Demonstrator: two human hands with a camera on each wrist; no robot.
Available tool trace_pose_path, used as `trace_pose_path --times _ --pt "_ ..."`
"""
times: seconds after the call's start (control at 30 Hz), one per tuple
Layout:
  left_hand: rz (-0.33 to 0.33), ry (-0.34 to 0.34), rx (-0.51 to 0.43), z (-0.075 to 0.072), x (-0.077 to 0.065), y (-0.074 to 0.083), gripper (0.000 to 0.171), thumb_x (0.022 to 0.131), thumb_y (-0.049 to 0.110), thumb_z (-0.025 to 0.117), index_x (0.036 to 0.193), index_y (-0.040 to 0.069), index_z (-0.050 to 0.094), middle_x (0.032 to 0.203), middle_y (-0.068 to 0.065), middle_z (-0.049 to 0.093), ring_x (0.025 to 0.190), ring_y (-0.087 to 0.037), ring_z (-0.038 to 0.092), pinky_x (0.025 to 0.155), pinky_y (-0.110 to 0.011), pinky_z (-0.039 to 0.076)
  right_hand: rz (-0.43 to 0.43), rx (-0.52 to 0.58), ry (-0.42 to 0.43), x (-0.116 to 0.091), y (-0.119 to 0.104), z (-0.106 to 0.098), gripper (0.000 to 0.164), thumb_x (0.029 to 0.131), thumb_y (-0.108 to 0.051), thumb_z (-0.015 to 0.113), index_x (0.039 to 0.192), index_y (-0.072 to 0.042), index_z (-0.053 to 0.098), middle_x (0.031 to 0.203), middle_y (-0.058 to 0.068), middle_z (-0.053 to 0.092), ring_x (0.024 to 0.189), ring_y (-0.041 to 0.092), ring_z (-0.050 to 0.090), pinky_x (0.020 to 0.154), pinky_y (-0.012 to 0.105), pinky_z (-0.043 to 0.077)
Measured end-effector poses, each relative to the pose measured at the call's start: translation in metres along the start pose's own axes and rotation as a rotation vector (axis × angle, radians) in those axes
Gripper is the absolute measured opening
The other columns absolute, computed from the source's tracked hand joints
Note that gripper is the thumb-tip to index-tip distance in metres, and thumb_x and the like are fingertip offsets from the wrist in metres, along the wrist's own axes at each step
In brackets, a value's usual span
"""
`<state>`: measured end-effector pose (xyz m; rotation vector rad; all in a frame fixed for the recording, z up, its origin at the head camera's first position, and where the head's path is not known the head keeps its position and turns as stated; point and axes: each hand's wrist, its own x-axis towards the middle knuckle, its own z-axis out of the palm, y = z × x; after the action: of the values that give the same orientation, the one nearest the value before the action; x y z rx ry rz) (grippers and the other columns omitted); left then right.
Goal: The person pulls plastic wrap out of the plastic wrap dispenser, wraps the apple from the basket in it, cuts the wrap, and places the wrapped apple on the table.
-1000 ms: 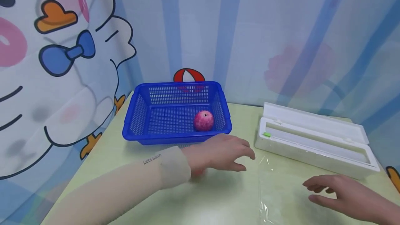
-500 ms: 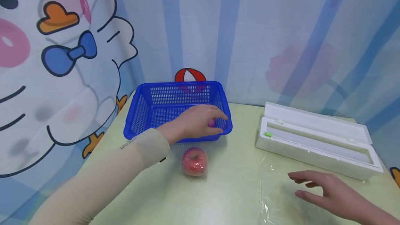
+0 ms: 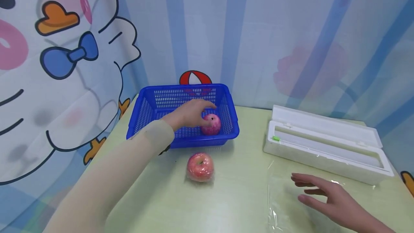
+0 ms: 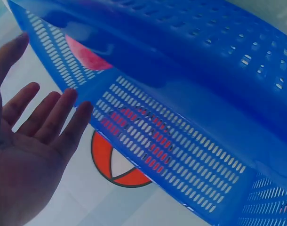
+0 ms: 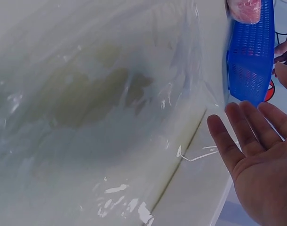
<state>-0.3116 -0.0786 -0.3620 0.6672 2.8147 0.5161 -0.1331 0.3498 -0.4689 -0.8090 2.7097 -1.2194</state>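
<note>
My left hand reaches over the blue plastic basket, thumb and fingers spread just beside a pinkish-red apple lying in it. In the left wrist view the fingers are loosely extended at the basket's rim, and part of the apple shows inside. A second apple, wrapped in clear film, sits on the table in front of the basket. My right hand hovers with relaxed fingers over a sheet of clear plastic film and holds nothing.
At the right stands a long white film dispenser box with its lid up and a green tab; the clear film stretches from it across the pale table. A printed curtain hangs close behind the basket.
My left hand has moved from in front of the basket to over it, beside the apple inside, uncovering the wrapped apple. My right hand has drifted left over the film.
</note>
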Motion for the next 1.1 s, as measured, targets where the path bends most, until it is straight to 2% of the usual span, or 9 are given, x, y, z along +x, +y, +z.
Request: trace_pose_path --times 0.27,0.43,0.7,0.93,1.1 --pt "-0.086 -0.123 0.019 0.003 0.021 -0.005 0.078 0.094 0.023 0.085 0.163 0.019 0.047 0.166 -0.010 0.047 0.157 -0.033 0.037 0.123 -0.057 0.037 -0.016 0.079 0.020 -0.002 0.002 0.013 0.052 0.102 -0.005 0.071 0.152 -0.005 0.057 0.146 -0.010 0.065 0.123 0.001 0.066 0.088 0.025 0.061" --pt "-0.156 -0.174 0.045 0.008 0.032 -0.008 0.084 0.092 0.023 0.087 0.164 0.019 0.044 0.166 -0.010 0.046 0.155 -0.033 0.039 0.122 -0.057 0.038 -0.005 0.094 0.021 -0.004 0.002 0.018 0.055 0.103 -0.005 0.071 0.155 -0.006 0.054 0.148 -0.009 0.063 0.127 -0.002 0.063 0.090 0.023 0.059" --pt "-0.199 -0.211 0.077 0.016 0.043 -0.011 0.088 0.089 0.022 0.090 0.164 0.019 0.044 0.164 -0.011 0.049 0.152 -0.033 0.044 0.123 -0.055 0.037 0.012 0.154 0.024 -0.006 -0.003 0.022 0.054 0.104 -0.007 0.069 0.156 -0.004 0.052 0.149 0.000 0.064 0.127 0.002 0.065 0.093 0.023 0.059" --pt "-0.215 -0.222 0.061 0.020 0.046 -0.008 0.087 0.090 0.024 0.089 0.164 0.020 0.044 0.159 -0.011 0.054 0.146 -0.033 0.050 0.120 -0.056 0.042 0.025 0.184 0.027 -0.009 -0.003 0.024 0.053 0.104 -0.006 0.069 0.154 -0.003 0.053 0.150 -0.004 0.063 0.128 -0.003 0.062 0.092 0.023 0.059" --pt "-0.215 -0.203 0.080 0.025 0.048 -0.006 0.080 0.089 0.025 0.090 0.159 0.019 0.051 0.149 -0.012 0.061 0.135 -0.032 0.057 0.115 -0.054 0.048 0.028 0.193 0.030 -0.010 -0.003 0.024 0.051 0.104 -0.006 0.069 0.153 -0.003 0.054 0.149 -0.002 0.064 0.128 0.000 0.064 0.092 0.024 0.059"
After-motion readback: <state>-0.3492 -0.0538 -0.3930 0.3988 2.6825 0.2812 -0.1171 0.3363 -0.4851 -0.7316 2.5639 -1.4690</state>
